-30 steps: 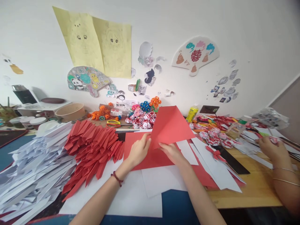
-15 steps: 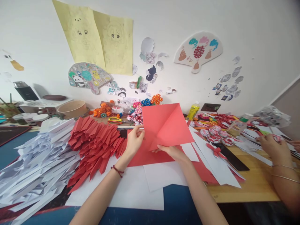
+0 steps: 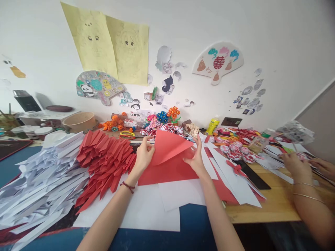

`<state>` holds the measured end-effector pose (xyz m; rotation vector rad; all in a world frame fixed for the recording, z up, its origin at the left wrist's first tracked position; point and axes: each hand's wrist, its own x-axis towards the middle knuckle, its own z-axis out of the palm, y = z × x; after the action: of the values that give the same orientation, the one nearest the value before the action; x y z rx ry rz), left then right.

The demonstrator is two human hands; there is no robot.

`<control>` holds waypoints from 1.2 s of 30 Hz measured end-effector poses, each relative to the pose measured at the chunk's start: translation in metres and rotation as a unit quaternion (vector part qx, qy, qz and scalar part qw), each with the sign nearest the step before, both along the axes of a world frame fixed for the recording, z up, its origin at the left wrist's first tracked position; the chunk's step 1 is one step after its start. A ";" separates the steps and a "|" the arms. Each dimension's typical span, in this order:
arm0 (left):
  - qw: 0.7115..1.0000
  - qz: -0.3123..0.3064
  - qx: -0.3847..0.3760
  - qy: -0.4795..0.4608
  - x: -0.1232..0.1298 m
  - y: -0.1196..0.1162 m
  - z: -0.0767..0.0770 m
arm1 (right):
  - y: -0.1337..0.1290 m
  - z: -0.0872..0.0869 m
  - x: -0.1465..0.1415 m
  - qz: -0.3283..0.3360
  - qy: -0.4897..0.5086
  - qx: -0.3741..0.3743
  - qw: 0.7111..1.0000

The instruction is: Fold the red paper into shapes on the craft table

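Observation:
My left hand [image 3: 144,153] pinches the left edge of a red paper sheet [image 3: 169,148], which is bent over diagonally and held up at a slant. At the sheet's right-hand tip is my right hand [image 3: 196,160], thumb and fingers spread apart; whether a fingertip touches the tip I cannot tell. Below the raised sheet lies more red paper [image 3: 170,172], resting on white sheets [image 3: 151,209]. To the left of my left hand are a heap of folded red paper pieces [image 3: 104,157] and a larger heap of folded white ones [image 3: 57,170].
Beaded flowers [image 3: 162,118], yellow-handled scissors [image 3: 127,134] and a yellow bottle [image 3: 212,125] stand or lie along the wall. White paper strips [image 3: 232,177] and a black strip [image 3: 253,174] are at right. Another person's hand [image 3: 298,167] works at the far right.
The red sheet, earlier opened out with a diagonal crease, is now bent over. My right hand has moved from its lower edge up to its right tip, fingers spreading.

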<state>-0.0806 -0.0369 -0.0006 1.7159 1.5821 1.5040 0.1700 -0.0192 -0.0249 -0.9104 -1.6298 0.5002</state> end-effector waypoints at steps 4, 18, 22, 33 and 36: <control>0.996 -0.079 -0.014 0.025 -0.002 0.003 -0.002 | 0.001 0.003 0.000 -0.071 -0.048 0.069 0.994; 0.943 -0.182 -0.006 0.279 -0.021 -0.074 0.013 | -0.075 0.011 0.038 0.083 -0.073 -0.045 0.993; 0.924 -0.082 0.024 0.373 -0.017 -0.096 0.000 | -0.084 0.004 0.058 0.112 -0.075 -0.055 0.989; 0.937 0.025 0.041 0.345 -0.005 -0.111 -0.025 | -0.078 0.001 0.070 0.005 -0.196 -0.174 0.965; 0.964 0.048 0.040 0.260 0.009 -0.113 -0.030 | -0.062 -0.002 0.065 -0.016 -0.179 -0.194 0.964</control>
<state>-0.0714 -0.1497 -0.0303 2.2429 1.8939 1.2313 0.2346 -0.0815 -0.0272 -1.3795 -1.8717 0.6769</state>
